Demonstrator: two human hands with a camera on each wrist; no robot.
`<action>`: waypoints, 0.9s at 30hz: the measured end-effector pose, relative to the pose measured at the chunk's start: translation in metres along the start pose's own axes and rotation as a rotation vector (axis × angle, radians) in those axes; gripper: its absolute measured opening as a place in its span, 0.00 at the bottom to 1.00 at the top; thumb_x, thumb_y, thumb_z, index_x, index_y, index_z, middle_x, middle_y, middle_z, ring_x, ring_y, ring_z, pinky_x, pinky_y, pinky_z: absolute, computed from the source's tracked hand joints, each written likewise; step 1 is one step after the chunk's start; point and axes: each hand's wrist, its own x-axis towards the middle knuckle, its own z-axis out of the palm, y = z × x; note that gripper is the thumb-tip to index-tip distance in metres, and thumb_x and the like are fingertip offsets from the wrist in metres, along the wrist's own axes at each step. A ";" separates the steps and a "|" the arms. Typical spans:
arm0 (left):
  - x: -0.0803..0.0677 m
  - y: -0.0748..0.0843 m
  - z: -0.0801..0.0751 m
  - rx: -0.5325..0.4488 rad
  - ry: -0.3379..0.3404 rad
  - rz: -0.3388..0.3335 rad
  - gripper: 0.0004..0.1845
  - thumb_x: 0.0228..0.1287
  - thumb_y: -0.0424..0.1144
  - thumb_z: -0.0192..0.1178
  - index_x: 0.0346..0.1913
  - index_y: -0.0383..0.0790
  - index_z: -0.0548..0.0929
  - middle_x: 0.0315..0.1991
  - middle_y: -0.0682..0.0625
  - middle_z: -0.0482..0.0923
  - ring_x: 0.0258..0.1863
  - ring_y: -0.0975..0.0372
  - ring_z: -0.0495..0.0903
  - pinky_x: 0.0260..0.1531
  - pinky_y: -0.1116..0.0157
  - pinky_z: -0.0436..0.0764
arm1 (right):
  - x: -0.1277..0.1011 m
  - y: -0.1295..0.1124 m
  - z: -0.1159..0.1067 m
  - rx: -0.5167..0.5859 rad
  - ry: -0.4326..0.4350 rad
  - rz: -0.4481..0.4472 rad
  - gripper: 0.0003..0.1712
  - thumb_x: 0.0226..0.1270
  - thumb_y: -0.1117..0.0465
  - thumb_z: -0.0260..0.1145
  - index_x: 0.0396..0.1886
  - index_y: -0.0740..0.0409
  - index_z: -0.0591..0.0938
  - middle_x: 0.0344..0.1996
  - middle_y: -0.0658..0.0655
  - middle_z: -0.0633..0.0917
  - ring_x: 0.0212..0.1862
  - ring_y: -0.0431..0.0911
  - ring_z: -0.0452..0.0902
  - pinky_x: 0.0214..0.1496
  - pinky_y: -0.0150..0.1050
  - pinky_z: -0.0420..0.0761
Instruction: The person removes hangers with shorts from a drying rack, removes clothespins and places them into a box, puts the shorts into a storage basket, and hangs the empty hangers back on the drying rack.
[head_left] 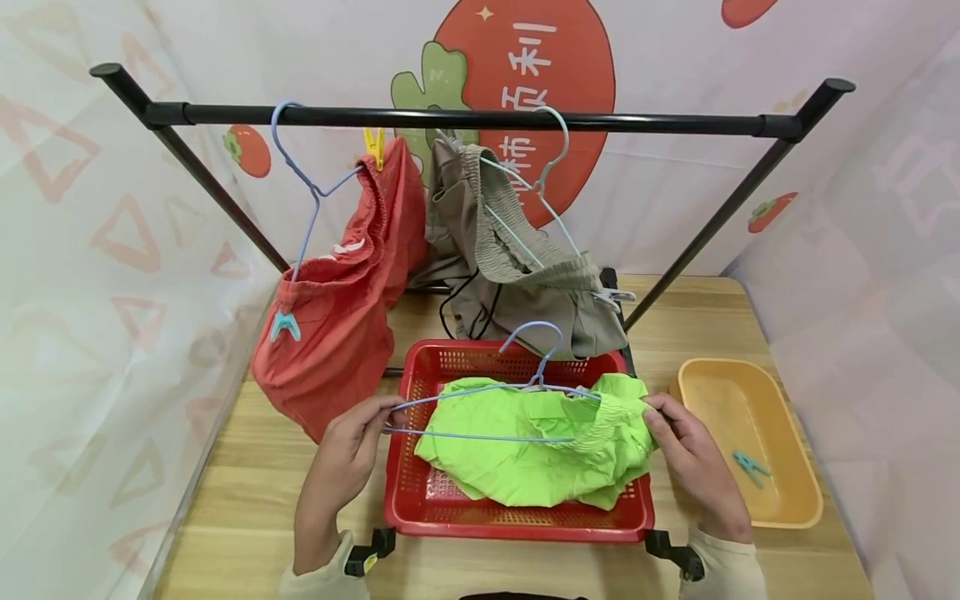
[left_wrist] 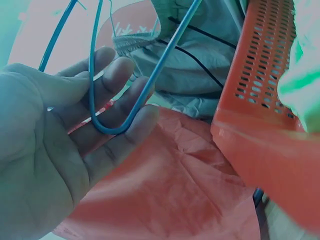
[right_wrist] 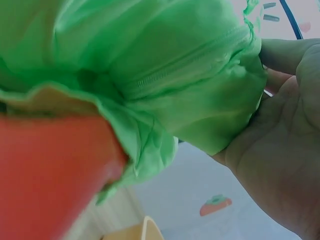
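Lower left of centre, the left hand pinches the blue hanger. Right of centre, the right hand grips the lime-green garment above the red basket.

Both hands reach forward, well apart, each pinching.

On my head feed I look forward and down across the black clothes rack. My left wrist camera faces the left hand up close; my right looks just past the right hand toward the printed backdrop. All three share the lime-green shorts.
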 end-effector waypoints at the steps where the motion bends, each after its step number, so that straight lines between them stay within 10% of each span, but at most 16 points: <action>1: 0.000 0.000 -0.001 0.012 -0.004 -0.003 0.15 0.74 0.20 0.53 0.54 0.35 0.84 0.40 0.48 0.84 0.38 0.56 0.84 0.40 0.65 0.86 | 0.001 -0.001 0.001 0.005 -0.002 -0.001 0.12 0.82 0.74 0.49 0.51 0.66 0.79 0.41 0.57 0.81 0.44 0.43 0.75 0.46 0.30 0.75; 27: -0.012 -0.013 -0.031 0.158 0.137 0.024 0.14 0.74 0.16 0.47 0.47 0.30 0.82 0.36 0.50 0.80 0.35 0.63 0.79 0.36 0.76 0.77 | -0.005 0.010 -0.011 -0.128 0.041 0.097 0.12 0.82 0.70 0.53 0.56 0.69 0.78 0.47 0.56 0.80 0.48 0.39 0.75 0.49 0.24 0.74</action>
